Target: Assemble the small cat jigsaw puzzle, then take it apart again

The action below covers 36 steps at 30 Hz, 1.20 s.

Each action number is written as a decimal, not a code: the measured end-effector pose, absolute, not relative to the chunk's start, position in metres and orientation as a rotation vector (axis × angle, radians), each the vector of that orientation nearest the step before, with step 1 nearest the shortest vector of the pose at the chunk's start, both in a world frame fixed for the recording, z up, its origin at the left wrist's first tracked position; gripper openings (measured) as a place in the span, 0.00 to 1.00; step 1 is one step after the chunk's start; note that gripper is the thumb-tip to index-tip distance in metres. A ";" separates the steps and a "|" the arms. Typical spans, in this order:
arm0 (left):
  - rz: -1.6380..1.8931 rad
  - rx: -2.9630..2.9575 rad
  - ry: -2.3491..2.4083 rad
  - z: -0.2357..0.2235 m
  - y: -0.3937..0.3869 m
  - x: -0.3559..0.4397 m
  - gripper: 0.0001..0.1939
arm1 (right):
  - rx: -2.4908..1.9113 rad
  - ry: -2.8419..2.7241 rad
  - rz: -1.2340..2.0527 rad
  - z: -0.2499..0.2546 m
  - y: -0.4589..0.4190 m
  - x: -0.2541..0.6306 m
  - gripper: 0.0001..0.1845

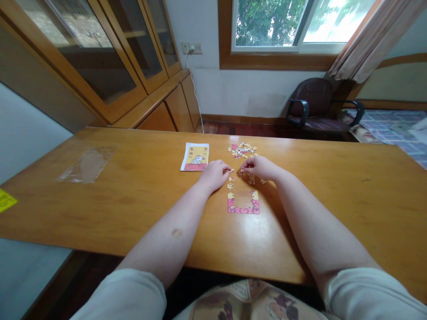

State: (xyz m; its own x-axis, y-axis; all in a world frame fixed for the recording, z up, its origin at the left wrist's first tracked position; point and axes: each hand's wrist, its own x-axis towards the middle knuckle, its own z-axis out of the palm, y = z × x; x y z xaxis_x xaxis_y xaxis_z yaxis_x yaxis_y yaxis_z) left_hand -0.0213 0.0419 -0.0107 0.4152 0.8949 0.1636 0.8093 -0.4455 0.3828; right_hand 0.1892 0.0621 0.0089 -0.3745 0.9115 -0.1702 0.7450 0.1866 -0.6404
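Observation:
My right hand [258, 167] pinches a small jigsaw puzzle piece [240, 172] just over the table. My left hand [216, 173] rests on the wood, fingers drawn together, their tips at a yellow puzzle piece [232, 170]. Below the hands lies a partly joined puzzle border [247, 210], pink along the bottom with yellow pieces up both sides. Separate pieces [230, 186] line its left side, and a short joined strip [251, 179] lies at the right by my right wrist. Beyond my hands is a heap of loose pieces [242, 150].
A picture card [195, 156] with a white cat lies left of the pieces. A clear plastic bag [88, 164] is farther left on the wooden table [150, 195], and a yellow paper [6, 201] is at the left edge. An office chair [313, 104] stands beyond the table.

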 end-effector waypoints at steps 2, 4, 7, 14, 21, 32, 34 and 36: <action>0.478 2.446 1.486 -0.009 0.041 -0.022 0.11 | -1.555 -2.231 0.988 0.009 0.061 0.188 0.06; 0.441 2.466 1.463 -0.007 0.040 -0.023 0.10 | -1.514 -2.242 1.012 0.008 0.060 0.187 0.06; 0.390 2.489 1.426 -0.006 0.040 -0.024 0.08 | -1.442 -2.238 1.050 0.006 0.059 0.185 0.06; 0.346 2.451 1.408 -0.006 0.041 -0.023 0.09 | -1.540 -2.168 1.070 0.007 0.058 0.180 0.09; 0.326 2.436 1.435 -0.005 0.040 -0.024 0.08 | -1.556 -2.077 1.051 0.000 0.052 0.164 0.07; 0.312 2.434 1.415 -0.009 0.041 -0.021 0.09 | -1.663 -2.112 1.079 0.009 0.043 0.159 0.08; 0.311 2.428 1.419 -0.009 0.041 -0.020 0.08 | -1.690 -2.115 1.083 0.009 0.043 0.159 0.08; 0.320 2.424 1.422 -0.009 0.040 -0.020 0.08 | -1.702 -2.147 1.045 0.008 0.044 0.158 0.08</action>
